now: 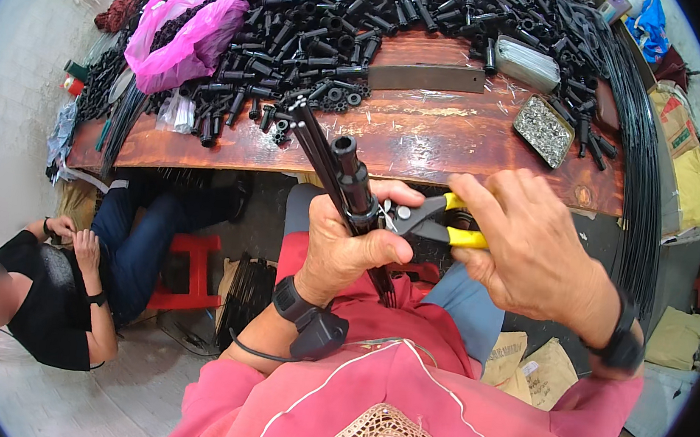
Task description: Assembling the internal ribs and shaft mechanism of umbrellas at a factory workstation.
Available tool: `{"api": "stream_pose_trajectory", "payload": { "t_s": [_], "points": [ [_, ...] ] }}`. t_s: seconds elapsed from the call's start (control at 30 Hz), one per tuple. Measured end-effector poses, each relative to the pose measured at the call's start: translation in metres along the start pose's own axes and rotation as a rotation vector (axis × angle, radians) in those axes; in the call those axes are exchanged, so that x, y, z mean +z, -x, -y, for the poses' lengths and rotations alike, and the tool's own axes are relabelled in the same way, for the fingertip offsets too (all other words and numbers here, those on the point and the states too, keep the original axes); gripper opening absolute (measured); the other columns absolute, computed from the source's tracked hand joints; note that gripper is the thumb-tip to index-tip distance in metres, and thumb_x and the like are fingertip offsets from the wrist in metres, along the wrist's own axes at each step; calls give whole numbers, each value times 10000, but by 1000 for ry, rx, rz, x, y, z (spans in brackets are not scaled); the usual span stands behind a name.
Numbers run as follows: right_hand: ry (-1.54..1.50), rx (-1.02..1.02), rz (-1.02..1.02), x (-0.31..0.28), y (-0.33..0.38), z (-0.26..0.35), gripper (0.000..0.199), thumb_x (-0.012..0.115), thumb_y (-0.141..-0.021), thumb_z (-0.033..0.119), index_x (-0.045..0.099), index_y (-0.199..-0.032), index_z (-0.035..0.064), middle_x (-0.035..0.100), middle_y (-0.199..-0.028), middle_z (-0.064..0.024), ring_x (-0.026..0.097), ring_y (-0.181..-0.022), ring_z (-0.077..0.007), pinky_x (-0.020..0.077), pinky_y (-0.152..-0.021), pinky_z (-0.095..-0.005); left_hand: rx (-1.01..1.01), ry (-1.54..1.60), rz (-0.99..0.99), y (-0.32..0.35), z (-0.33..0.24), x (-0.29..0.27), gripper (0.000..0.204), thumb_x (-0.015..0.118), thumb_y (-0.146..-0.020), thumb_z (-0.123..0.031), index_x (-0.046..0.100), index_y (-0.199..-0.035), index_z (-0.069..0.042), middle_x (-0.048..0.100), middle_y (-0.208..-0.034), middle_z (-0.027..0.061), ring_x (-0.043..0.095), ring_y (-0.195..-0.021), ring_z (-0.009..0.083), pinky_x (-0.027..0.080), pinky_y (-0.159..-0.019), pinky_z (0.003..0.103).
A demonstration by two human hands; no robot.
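Observation:
My left hand (335, 238) is closed around a bundle of thin black rods (319, 154) and a ribbed black tube (350, 172), which look like umbrella ribs and a shaft fitting. The bundle stands tilted over my lap, its tips leaning up toward the table edge. In my right hand (531, 242) are pliers (420, 219) with dark jaws and yellow handles, fingers wrapped round the grips. The pliers' jaws meet the tube beside my left thumb, where a short pale wire shows. Exactly what the jaws pinch is too small to tell.
The wooden table (427, 133) ahead bears a heap of black tubes (317, 40), a pink bag (186, 31), a metal strip (426, 77) and a tin of small metal pieces (543, 131). Long black rods (638, 198) hang off its right side. A person (61, 290) sits at left.

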State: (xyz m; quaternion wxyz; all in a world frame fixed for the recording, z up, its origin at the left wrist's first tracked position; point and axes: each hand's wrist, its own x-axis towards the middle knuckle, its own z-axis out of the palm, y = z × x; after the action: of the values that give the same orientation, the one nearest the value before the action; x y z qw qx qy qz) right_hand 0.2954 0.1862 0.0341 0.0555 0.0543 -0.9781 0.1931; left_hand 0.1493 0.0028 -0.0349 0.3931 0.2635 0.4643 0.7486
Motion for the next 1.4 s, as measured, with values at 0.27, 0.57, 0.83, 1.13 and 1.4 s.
{"api": "stream_pose_trajectory", "payload": {
  "t_s": [0.27, 0.57, 0.83, 1.13, 1.4],
  "points": [
    [-1287, 421, 953, 10, -9, -33, 551, 863, -691, 232, 566, -1080, -20, 657, -668, -60, 658, -612, -120, 473, -494, -276, 14, -19, 116, -3, 2, -2, 677, 940, -567, -296, 673, -1091, 39, 682, -905, 53, 630, -825, 111, 495, -751, 238],
    [374, -172, -285, 7, 8, -8, 537, 767, -703, 218, 561, -1142, -13, 551, -782, -141, 568, -672, -307, 429, -575, -399, 70, -23, 24, -7, 5, -2, 551, 905, -643, -199, 672, -1089, 25, 671, -892, 16, 611, -820, 78, 487, -730, 230],
    [-948, 313, 702, -16, -17, -30, 589, 855, -661, 272, 564, -1067, -39, 643, -621, -118, 652, -534, -175, 477, -479, -297, 41, -46, 118, -9, 6, 3, 644, 896, -651, -376, 662, -1090, 32, 651, -834, 9, 593, -746, 84, 470, -685, 218],
    [-262, 230, 398, 4, -10, -8, 269, 638, -762, 133, 510, -954, -6, 613, -747, -219, 621, -721, -413, 446, -616, -496, 94, 45, 72, -15, 9, 1, 890, 535, -803, -761, 627, -1128, 62, 473, -559, -44, 427, -458, 38, 332, -443, 191],
    [143, 152, 3, 8, -16, -2, 440, 668, -786, 144, 528, -1181, 8, 606, -904, -148, 587, -870, -337, 455, -744, -441, -105, 202, -40, -18, 4, 2, 1047, 151, -833, -846, 660, -1047, 43, 405, -458, -31, 326, -371, 64, 262, -375, 215]
  ]
}}
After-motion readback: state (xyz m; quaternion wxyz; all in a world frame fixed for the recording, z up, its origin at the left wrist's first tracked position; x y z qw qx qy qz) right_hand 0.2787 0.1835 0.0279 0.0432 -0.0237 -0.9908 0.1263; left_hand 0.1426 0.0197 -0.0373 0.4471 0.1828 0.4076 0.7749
